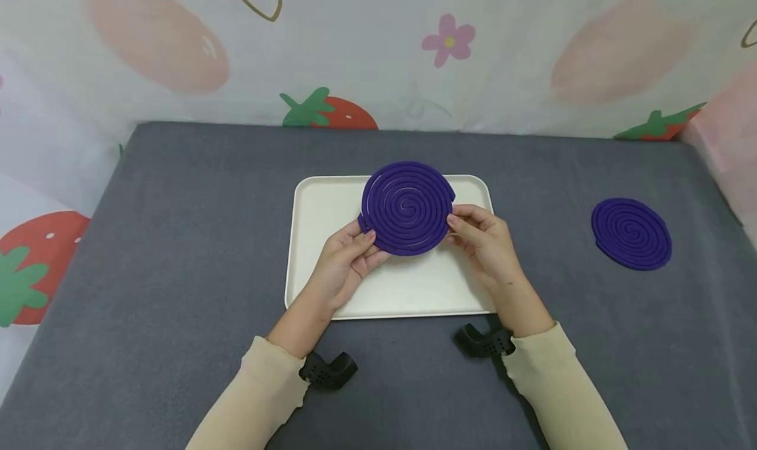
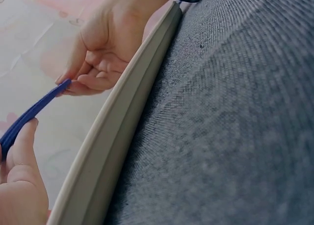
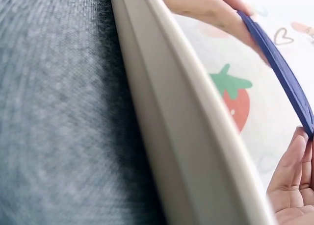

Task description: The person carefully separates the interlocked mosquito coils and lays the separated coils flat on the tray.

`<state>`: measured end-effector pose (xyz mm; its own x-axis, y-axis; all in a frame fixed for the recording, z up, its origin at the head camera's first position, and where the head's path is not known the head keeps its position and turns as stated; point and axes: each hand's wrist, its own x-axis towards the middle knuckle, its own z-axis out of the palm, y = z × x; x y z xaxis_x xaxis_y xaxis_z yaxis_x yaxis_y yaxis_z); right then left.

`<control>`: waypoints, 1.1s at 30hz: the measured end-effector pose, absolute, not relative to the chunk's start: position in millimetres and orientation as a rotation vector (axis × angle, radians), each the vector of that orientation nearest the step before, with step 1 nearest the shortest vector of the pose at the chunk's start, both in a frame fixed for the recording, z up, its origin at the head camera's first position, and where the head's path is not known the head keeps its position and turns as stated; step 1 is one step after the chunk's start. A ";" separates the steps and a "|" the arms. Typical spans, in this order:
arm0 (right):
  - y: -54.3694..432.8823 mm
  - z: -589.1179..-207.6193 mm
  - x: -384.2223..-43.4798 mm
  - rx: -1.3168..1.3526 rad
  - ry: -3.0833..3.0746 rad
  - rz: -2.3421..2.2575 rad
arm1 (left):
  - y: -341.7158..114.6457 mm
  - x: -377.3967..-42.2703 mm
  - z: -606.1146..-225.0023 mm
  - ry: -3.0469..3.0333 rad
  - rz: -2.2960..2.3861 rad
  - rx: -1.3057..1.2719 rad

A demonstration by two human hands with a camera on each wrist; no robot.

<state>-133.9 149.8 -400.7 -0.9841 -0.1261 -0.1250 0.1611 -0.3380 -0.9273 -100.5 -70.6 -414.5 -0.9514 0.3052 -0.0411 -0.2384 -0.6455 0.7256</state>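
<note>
A flat purple disc wound in a spiral (image 1: 408, 208), like a coiled coaster, is held up between both hands over a cream tray (image 1: 408, 300). At its lower left edge my left hand (image 1: 347, 261) pinches it, thumb on top and fingers underneath. My right hand (image 1: 483, 241) pinches the opposite edge between thumb and fingers. Both wrist views show the disc edge-on, as a thin band (image 2: 37, 108) raised above the tray's rim. The undersides of some fingers are hidden by the disc in the head view.
A second purple spiral disc (image 1: 631, 233) lies flat on the grey cloth-covered table (image 1: 195, 240), to the right of the tray. Behind the table hangs a pale curtain (image 1: 367, 56) printed with strawberries and flowers. Black wrist cameras (image 1: 328, 371) sit beneath the forearms.
</note>
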 end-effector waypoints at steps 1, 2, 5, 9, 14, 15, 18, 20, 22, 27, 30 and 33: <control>150.0 -400.7 -133.8 0.044 1.677 -2.442 | -70.7 -100.2 -414.3 1.122 2.605 0.138; 150.2 -400.7 -133.7 0.045 1.662 -2.448 | -70.8 -99.9 -414.2 1.116 2.607 0.155; 150.8 -400.8 -133.6 0.050 1.631 -2.457 | -71.0 -99.4 -413.9 1.108 2.611 0.191; 151.1 -400.7 -133.5 0.056 1.622 -2.461 | -71.2 -99.0 -413.7 1.107 2.616 0.207; 150.8 -400.4 -133.6 0.032 1.654 -2.459 | -71.8 -98.7 -414.0 1.100 2.622 0.214; 150.8 -400.3 -133.7 0.025 1.660 -2.457 | -72.0 -98.7 -414.1 1.096 2.624 0.218; 150.8 -399.8 -133.8 0.008 1.670 -2.451 | -72.2 -98.6 -414.5 1.089 2.631 0.228; 150.5 -399.6 -133.9 0.006 1.678 -2.443 | -72.1 -98.6 -414.9 1.097 2.633 0.230; 150.3 -399.6 -134.0 0.009 1.680 -2.439 | -71.9 -98.7 -415.6 1.117 2.633 0.230; 150.4 -400.6 -134.1 0.004 1.688 -2.435 | -70.5 -98.9 -415.4 1.185 2.640 0.213; 150.4 -400.9 -134.0 -0.008 1.691 -2.434 | -69.6 -99.0 -414.2 1.228 2.638 0.175; 150.2 -400.9 -133.9 -0.015 1.691 -2.429 | -69.2 -99.3 -414.1 1.283 2.627 0.132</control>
